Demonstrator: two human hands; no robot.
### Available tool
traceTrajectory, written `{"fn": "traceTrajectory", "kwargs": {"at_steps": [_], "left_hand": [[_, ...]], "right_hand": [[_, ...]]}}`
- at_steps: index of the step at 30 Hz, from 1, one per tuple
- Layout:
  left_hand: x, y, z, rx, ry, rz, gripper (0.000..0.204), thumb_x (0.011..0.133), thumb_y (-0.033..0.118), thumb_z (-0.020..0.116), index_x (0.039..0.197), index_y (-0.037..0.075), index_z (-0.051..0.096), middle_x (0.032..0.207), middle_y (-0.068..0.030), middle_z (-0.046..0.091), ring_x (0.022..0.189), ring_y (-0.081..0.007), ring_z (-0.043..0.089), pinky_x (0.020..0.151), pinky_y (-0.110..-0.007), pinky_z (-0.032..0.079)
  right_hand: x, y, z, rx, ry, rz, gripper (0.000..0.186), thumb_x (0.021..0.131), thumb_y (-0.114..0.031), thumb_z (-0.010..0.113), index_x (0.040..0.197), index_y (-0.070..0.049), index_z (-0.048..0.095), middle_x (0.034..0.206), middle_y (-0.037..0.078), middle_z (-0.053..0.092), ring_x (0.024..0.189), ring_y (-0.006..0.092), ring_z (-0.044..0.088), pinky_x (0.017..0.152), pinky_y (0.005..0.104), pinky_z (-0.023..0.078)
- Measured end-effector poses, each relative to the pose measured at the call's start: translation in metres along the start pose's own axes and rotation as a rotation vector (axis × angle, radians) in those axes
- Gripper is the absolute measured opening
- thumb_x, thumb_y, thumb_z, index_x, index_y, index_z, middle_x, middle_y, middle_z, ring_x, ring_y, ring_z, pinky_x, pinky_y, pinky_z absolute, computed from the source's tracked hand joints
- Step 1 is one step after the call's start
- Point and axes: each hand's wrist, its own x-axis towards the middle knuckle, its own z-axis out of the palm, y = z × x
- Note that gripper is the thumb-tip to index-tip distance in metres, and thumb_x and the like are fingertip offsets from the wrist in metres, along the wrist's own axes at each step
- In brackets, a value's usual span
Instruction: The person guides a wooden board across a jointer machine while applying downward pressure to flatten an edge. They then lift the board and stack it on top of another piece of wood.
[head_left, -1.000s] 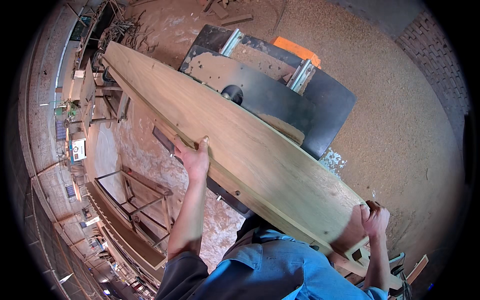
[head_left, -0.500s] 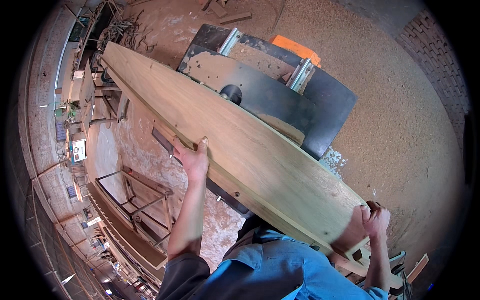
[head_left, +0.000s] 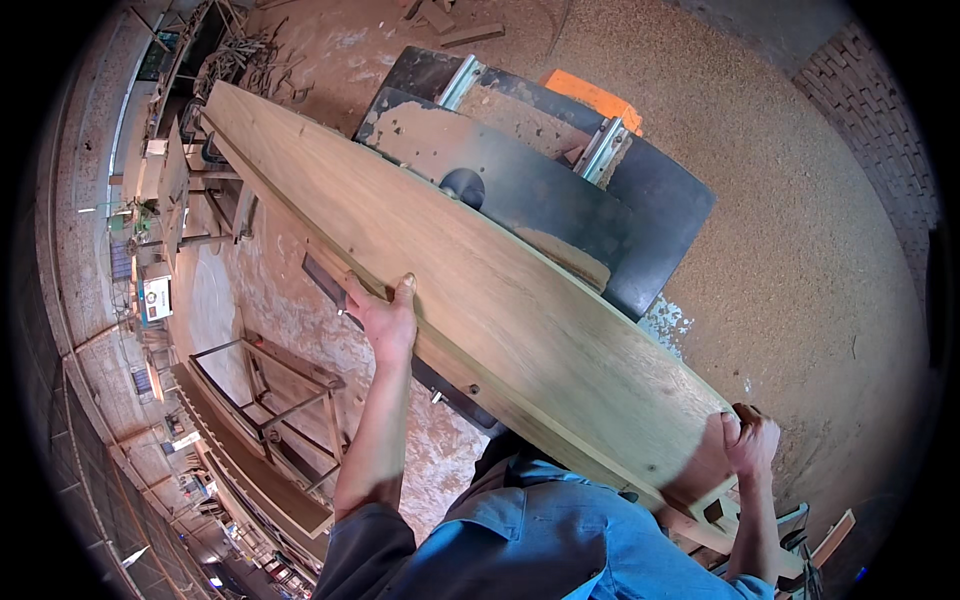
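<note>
A long, pale wooden panel (head_left: pixel 480 290) lies aslant across a dark machine table (head_left: pixel 650 210), from far left to near right. Along its near side runs a thick wooden edge. My left hand (head_left: pixel 385 325) holds that near edge at mid-length, thumb on top and fingers spread along the side. At the near right end, my right hand (head_left: pixel 750 443) is closed round the panel's corner, the thumb over the top and the other fingers curled. A round dark opening (head_left: pixel 463 187) shows in the table just beyond the panel's far edge.
Two metal rails (head_left: pixel 603 150) and an orange part (head_left: pixel 592 98) sit at the table's far side. Sawdust (head_left: pixel 780 230) covers the floor. A metal-and-wood frame (head_left: pixel 265 400) stands at left; wood scraps (head_left: pixel 472 36) lie at the back.
</note>
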Motion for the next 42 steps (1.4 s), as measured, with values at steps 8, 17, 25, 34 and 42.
{"fn": "traceTrajectory", "kwargs": {"at_steps": [8, 17, 25, 34, 42], "left_hand": [[0.0007, -0.0015, 0.0003, -0.015, 0.0, -0.005, 0.1, 0.082, 0.022, 0.08, 0.15, -0.005, 0.012, 0.144, -0.0305, 0.02, 0.128, -0.0404, 0.04, 0.108, -0.041, 0.039], [-0.0005, 0.0042, -0.002, -0.005, -0.018, -0.02, 0.1, 0.082, 0.022, 0.08, 0.15, -0.005, 0.012, 0.145, -0.0304, 0.019, 0.129, -0.0403, 0.041, 0.108, -0.04, 0.039], [-0.0009, 0.0041, -0.0012, -0.017, -0.022, -0.033, 0.1, 0.082, 0.022, 0.08, 0.15, -0.005, 0.012, 0.145, -0.0308, 0.018, 0.129, -0.0399, 0.04, 0.108, -0.04, 0.039], [0.0002, 0.001, -0.0008, 0.012, -0.016, -0.01, 0.101, 0.082, 0.023, 0.08, 0.151, -0.004, 0.011, 0.146, -0.0316, 0.018, 0.13, -0.0411, 0.038, 0.109, -0.04, 0.037], [0.0016, -0.0046, -0.0002, 0.03, -0.007, -0.011, 0.101, 0.082, 0.027, 0.08, 0.151, -0.002, 0.012, 0.147, -0.0316, 0.019, 0.131, -0.043, 0.038, 0.109, -0.042, 0.038]], "right_hand": [[0.0004, -0.0015, -0.002, -0.01, -0.014, -0.001, 0.058, 0.095, -0.057, 0.043, 0.08, -0.006, 0.065, 0.074, 0.021, 0.061, 0.071, 0.0448, 0.06, 0.059, 0.0484, 0.046], [0.0002, -0.0033, -0.003, -0.002, -0.019, 0.018, 0.058, 0.095, -0.057, 0.043, 0.081, -0.006, 0.065, 0.075, 0.022, 0.061, 0.071, 0.0446, 0.06, 0.061, 0.0481, 0.046], [-0.0004, 0.0009, 0.0008, -0.012, -0.017, 0.015, 0.058, 0.092, -0.059, 0.047, 0.083, -0.006, 0.067, 0.072, 0.018, 0.061, 0.07, 0.0409, 0.062, 0.062, 0.0465, 0.048], [0.001, -0.0041, -0.0039, -0.001, -0.02, 0.018, 0.059, 0.094, -0.059, 0.045, 0.08, -0.005, 0.066, 0.074, 0.021, 0.061, 0.071, 0.044, 0.061, 0.061, 0.0472, 0.047], [0.0001, -0.0014, -0.0004, 0.0, 0.0, 0.009, 0.06, 0.094, -0.06, 0.043, 0.081, -0.005, 0.066, 0.075, 0.021, 0.061, 0.071, 0.044, 0.061, 0.061, 0.0476, 0.047]]}}
